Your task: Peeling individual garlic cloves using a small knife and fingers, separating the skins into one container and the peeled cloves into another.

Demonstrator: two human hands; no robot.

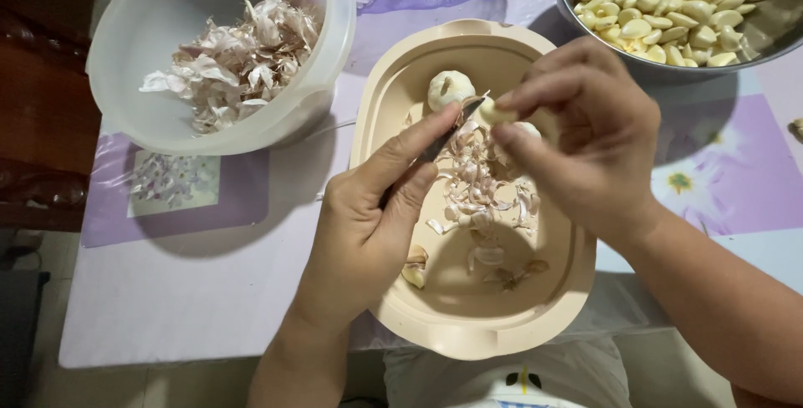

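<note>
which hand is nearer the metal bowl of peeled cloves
Right. The right hand sits just below the metal bowl, holding a clove. The left hand, holding a knife, is farther down and to the left, over the beige tray.

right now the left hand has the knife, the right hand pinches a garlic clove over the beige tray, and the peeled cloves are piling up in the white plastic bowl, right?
Not quite. The head view shows the white plastic bowl holds only papery garlic skins; the peeled cloves pile up in the metal bowl. The left hand does hold the knife, and the right hand pinches a garlic clove over the beige tray.
</note>
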